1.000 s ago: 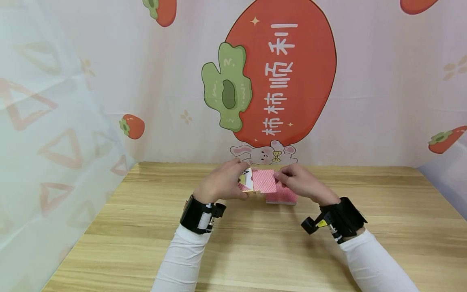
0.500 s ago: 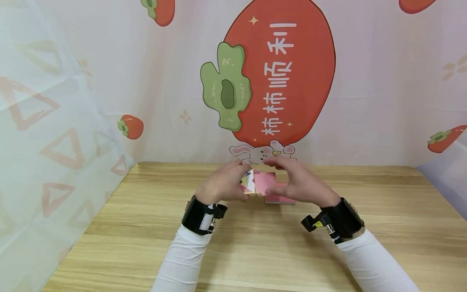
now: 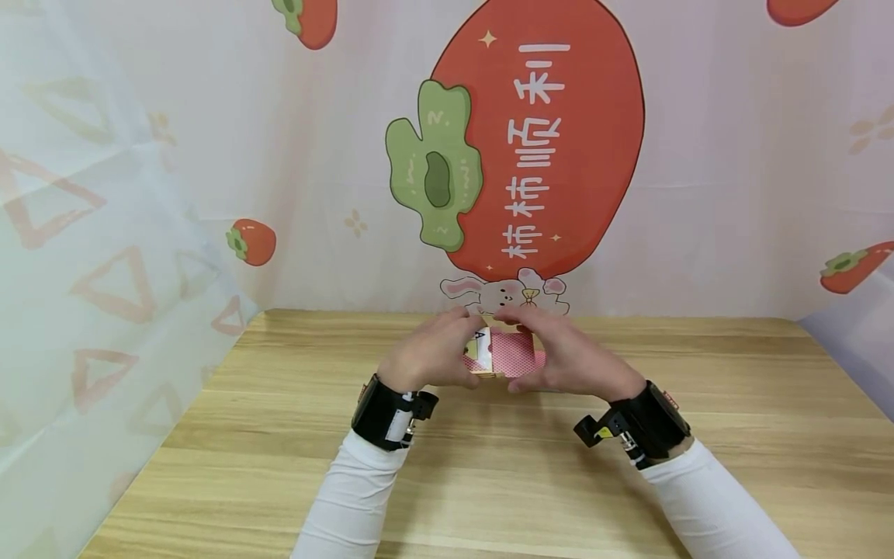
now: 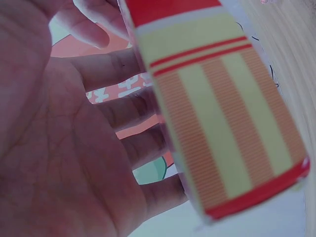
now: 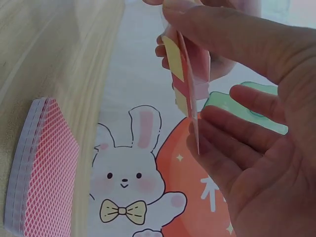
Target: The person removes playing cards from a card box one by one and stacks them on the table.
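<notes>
A playing-card box point(image 3: 482, 346) with a white "A" panel is held up between both hands over the far part of the table. My left hand point(image 3: 429, 349) grips it between thumb and fingers; the left wrist view shows the box's point(image 4: 222, 113) striped yellow-and-red side. From the box's right end extends a pink patterned panel point(image 3: 513, 355); whether it is lid or card I cannot tell. My right hand point(image 3: 576, 353) holds this panel, thumb at the near edge and fingers at the far one. Below stands a deck of cards point(image 5: 49, 173) with red patterned backs, mostly hidden in the head view.
The wooden table point(image 3: 279, 466) meets a printed cloth point(image 3: 314, 140) behind the hands. Cloth also hangs along the left side. A black camera strap point(image 3: 391, 415) is on the left wrist and another strap point(image 3: 646, 423) on the right.
The right hand has gone from pinching the panel's right edge to spanning its near and far edges. It has moved left and covers more of the deck. The left hand keeps its grip.
</notes>
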The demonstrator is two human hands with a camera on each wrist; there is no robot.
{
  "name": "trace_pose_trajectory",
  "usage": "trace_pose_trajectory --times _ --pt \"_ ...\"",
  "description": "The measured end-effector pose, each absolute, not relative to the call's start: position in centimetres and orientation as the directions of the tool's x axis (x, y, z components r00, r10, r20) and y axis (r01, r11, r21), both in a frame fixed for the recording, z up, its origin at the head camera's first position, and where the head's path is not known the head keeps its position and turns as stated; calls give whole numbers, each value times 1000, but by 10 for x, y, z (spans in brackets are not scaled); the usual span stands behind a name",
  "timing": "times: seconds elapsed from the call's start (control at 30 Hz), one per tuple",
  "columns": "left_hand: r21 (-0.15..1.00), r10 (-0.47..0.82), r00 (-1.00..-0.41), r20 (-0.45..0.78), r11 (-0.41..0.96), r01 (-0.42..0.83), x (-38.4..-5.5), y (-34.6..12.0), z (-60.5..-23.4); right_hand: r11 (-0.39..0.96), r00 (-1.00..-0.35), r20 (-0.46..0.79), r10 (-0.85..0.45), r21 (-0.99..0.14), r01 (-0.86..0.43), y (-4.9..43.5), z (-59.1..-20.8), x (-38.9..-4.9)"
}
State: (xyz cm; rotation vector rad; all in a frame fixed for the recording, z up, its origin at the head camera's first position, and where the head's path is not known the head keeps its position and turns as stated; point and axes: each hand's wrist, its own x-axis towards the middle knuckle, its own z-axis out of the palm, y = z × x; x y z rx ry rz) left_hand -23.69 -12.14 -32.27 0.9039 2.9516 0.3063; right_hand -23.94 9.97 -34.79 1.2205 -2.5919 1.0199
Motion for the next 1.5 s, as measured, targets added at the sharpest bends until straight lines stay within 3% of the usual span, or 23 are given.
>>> trace_pose_trajectory --times 0.63,1.27,1.5 --pt "209 561 -828 28 806 553 -236 -121 -322 467 -656 336 -676 -493 -734 101 -346 -239" --pt "233 546 -837 26 811 536 -237 -125 -321 554 -702 242 -670 -466 -690 105 -343 -238" --pt "224 537 -843 25 819 528 -236 -125 -320 542 -674 260 -692 -430 -722 105 -345 -238"
